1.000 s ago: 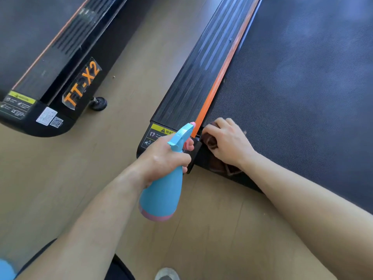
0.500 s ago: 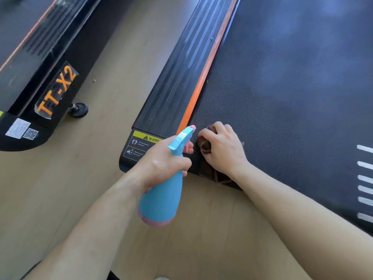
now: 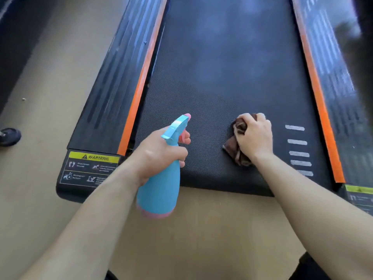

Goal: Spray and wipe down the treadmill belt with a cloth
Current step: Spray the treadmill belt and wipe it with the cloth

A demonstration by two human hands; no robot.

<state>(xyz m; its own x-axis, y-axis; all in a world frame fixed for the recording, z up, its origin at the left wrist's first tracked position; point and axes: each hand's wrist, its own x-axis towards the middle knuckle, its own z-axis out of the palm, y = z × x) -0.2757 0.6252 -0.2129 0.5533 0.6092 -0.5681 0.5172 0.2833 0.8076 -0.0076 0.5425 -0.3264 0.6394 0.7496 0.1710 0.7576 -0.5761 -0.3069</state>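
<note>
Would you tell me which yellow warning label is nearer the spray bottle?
The left warning label, just beside the spray bottle; the right warning label lies beyond the cloth.

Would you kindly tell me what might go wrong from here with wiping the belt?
The brown cloth is bunched under the right hand, so passes are narrow and patches of belt may be missed. The spray bottle in the left hand seems to hang past the belt's end; drips could wet the floor.

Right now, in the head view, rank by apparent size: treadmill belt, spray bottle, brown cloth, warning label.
1. treadmill belt
2. spray bottle, held nearer the camera
3. warning label and brown cloth: unranked; the right hand hides much of the cloth
</note>
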